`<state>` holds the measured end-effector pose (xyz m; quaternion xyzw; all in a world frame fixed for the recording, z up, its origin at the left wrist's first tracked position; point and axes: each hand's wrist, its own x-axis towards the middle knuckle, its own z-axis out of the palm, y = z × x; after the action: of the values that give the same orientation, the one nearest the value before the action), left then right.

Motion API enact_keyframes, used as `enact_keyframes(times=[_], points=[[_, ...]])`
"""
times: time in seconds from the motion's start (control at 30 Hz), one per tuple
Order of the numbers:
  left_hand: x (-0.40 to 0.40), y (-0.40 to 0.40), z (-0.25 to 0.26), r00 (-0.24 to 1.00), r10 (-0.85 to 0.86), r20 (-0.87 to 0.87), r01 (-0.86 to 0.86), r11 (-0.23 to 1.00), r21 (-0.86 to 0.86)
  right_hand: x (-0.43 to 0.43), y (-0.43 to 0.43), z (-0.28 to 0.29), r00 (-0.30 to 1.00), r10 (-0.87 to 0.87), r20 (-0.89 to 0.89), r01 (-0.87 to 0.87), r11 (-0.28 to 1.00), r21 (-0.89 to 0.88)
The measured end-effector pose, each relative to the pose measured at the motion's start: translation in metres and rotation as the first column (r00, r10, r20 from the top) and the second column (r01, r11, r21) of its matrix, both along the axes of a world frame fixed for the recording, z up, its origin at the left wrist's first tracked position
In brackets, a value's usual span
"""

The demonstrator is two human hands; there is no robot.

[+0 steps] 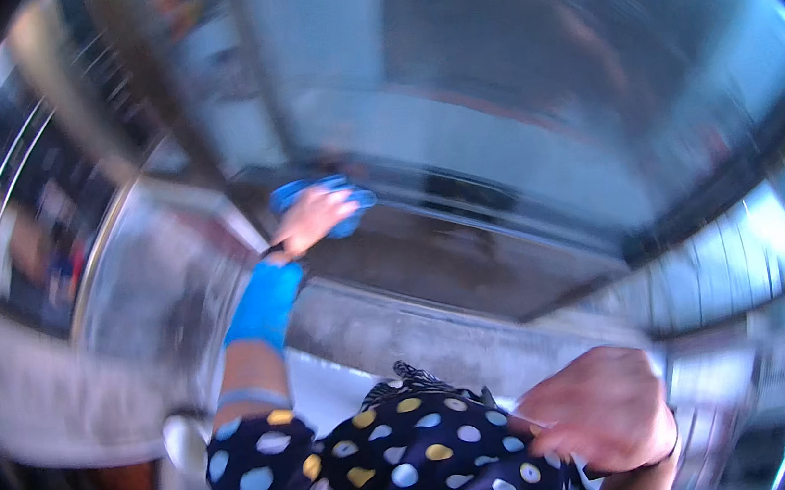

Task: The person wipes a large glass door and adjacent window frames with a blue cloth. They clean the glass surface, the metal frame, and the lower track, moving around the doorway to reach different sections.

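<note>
My left hand (317,221) reaches forward with its fingers over a crumpled blue cloth (348,222). Beneath the cloth is the left end of a dark brown ledge (436,247), by an upright frame post. A bright blue sleeve or band (262,307) wraps the left forearm, and a dark band circles the wrist. Close to my body, my right hand (600,406) is bent in front of a dark polka-dot garment (403,461). Its fingers are curled and blurred; whether they pinch the fabric is unclear.
Behind the ledge stands a large bluish-grey panel (491,88), possibly glass. A pale stone-like slab (409,323) borders the ledge's near side. Brown upright posts (155,76) rise at left beside metal bars (14,172). A bright slatted surface (728,257) lies right. Motion blurs much detail.
</note>
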<state>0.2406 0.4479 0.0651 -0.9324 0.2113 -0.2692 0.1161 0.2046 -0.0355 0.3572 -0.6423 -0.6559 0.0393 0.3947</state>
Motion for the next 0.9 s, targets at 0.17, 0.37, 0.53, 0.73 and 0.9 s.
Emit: enact_keyframes(times=[0.17,0.37,0.53,0.73,0.9], points=[[-0.016,0.051,-0.026,0.981,0.159,0.113,-0.149,0.985,-0.091,-0.013,-0.017,0.026,0.943,0.286,-0.17,-0.289,0.957,0.007],[0.002,0.016,0.004,0.99,0.091,0.106,-0.083,0.993,-0.084,-0.059,-0.056,0.054,0.931,-0.035,-0.362,0.059,0.997,0.054],[0.044,-0.093,0.0,0.996,-0.052,0.069,0.055,0.998,-0.033,-0.074,-0.081,0.022,0.817,-0.033,-0.575,0.056,0.998,0.022],[0.088,-0.212,0.013,0.972,-0.223,0.077,0.221,0.975,0.041,-0.1,-0.132,0.002,0.793,0.012,-0.609,0.058,0.994,0.094],[0.109,-0.266,0.015,0.963,-0.269,0.028,0.267,0.962,0.058,-0.142,-0.189,-0.027,0.76,-0.234,-0.607,0.342,0.937,0.067]])
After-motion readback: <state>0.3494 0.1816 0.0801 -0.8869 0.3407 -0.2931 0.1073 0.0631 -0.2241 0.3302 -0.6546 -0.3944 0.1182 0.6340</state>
